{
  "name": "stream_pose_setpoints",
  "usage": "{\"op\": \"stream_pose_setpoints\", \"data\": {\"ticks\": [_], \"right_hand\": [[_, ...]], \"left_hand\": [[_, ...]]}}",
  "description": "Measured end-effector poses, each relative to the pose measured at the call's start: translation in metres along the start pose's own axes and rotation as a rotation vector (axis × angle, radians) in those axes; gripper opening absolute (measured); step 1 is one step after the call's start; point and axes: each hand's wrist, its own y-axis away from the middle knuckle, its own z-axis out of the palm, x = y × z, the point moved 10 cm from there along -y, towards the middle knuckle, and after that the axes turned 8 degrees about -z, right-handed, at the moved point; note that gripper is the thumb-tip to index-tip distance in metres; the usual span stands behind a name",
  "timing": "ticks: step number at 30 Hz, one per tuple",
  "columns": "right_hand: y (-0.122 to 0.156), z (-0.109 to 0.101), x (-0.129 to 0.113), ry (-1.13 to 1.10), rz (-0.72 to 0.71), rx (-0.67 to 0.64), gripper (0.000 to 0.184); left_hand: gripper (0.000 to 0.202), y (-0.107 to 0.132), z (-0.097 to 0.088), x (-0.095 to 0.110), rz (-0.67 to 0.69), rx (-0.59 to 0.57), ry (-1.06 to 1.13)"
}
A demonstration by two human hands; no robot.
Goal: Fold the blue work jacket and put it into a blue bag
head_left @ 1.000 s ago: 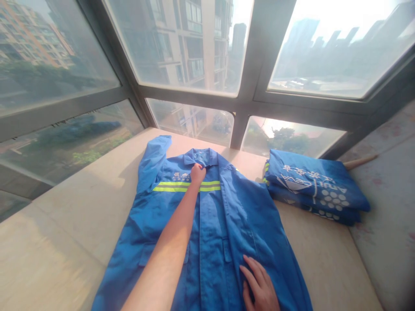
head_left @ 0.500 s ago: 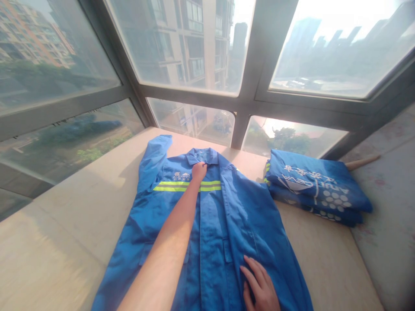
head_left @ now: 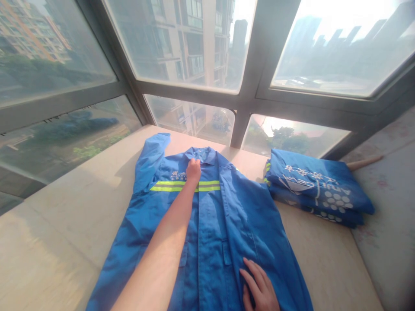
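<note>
Two hands are at the blue jacket [head_left: 210, 224], which lies front side up on the pale window ledge [head_left: 48, 224]. The left hand's [head_left: 193, 170] grip is closed, pinching the jacket at its collar [head_left: 208, 156], while the right hand [head_left: 262, 287] rests lower, fingers loosely spread. Just beside the jacket, at right, are stacked folded blue clothes [head_left: 317, 183] with white print.

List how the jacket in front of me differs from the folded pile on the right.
The jacket lies mostly spread out, front up; the folded pile is compact. The jacket's white print is small; the folded pile's is large. The left hand is at the jacket's collar; no hand touches the folded pile. Both are blue with yellow-green bands.
</note>
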Motion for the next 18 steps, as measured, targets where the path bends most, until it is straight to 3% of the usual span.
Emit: {"op": "stream_pose_setpoints", "data": {"ticks": [4, 11, 15, 18], "right_hand": [[0.002, 0.001, 0.001, -0.013, 0.01, -0.013, 0.032], [0.002, 0.002, 0.001, -0.02, -0.001, -0.028, 0.031], [0.003, 0.001, 0.002, -0.006, -0.028, -0.022, 0.031], [0.003, 0.002, 0.001, 0.024, -0.072, -0.015, 0.031]], "left_hand": [[0.039, 0.016, 0.006, 0.007, 0.129, -0.04, -0.052], [0.045, 0.051, -0.001, -0.004, 0.216, -0.044, -0.179], [0.041, 0.041, -0.006, 0.006, 0.183, -0.053, -0.232], [0.04, 0.012, -0.014, 0.017, 0.14, -0.061, -0.242]]}}
